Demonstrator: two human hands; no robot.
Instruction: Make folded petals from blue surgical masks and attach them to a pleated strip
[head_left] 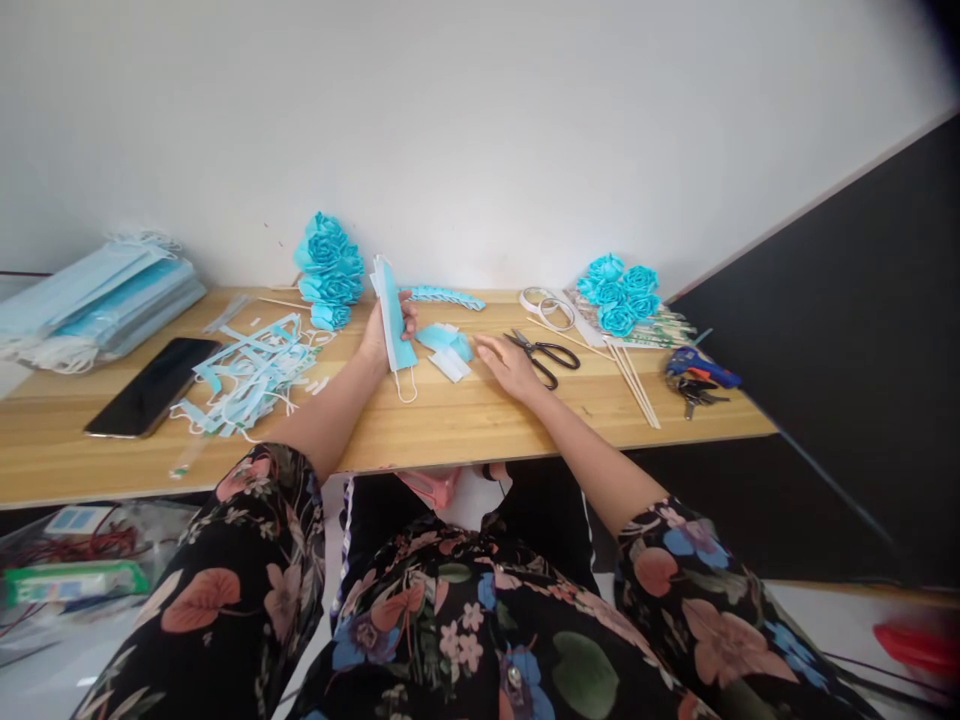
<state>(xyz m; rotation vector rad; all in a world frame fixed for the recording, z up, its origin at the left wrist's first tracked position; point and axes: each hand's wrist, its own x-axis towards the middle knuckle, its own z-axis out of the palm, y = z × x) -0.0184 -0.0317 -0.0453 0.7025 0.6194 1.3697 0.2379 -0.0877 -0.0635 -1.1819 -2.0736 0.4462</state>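
My left hand is closed on a folded blue face mask, held upright on edge above the wooden table; its white ear loop dangles down. My right hand lies palm down on the table with its fingers stretched toward small cut blue and white mask pieces. Black-handled scissors lie just right of that hand, touching or nearly touching it.
A stack of blue masks and a black phone lie at the left, beside a heap of cut strips. Blue fabric roses stand at the wall; more roses on sticks, a tape roll, a glue gun and keys lie right.
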